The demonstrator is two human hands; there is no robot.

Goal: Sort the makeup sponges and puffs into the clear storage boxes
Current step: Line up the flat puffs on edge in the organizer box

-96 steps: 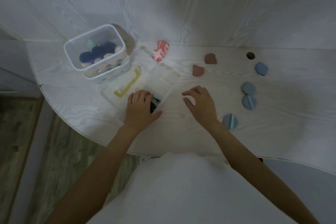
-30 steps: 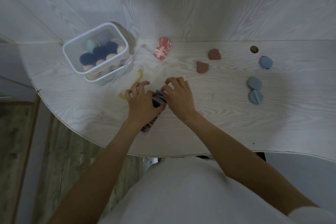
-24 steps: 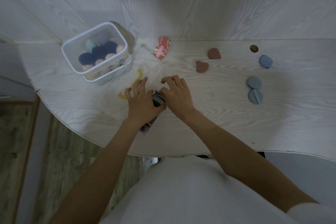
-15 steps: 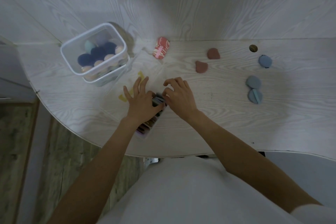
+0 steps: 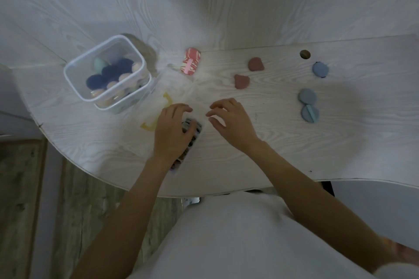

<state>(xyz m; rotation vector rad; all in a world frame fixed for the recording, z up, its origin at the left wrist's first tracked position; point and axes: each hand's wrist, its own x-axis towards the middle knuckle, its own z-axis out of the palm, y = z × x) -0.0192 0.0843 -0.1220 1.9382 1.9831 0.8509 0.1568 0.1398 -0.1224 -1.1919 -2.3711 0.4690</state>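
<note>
Judging by the full clear box (image 5: 106, 75) and six puffs loose on the bench (image 5: 294, 142), sorting was partway done, the left hand (image 5: 172, 133) pressing on what seemed a row of stacked puffs (image 5: 192, 128), the right hand (image 5: 229, 120) unclenched, empty.

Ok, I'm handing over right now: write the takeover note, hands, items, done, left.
Left hand: pressing on the row of puffs in the flat clear box, no grasp visible.
Right hand: open, hovering beside it, empty.
Done: tall clear tub holds navy, peach and mint sponges.
Left on the white table: three round blue puffs, two dusty-pink puffs, one red marbled sponge.
</note>
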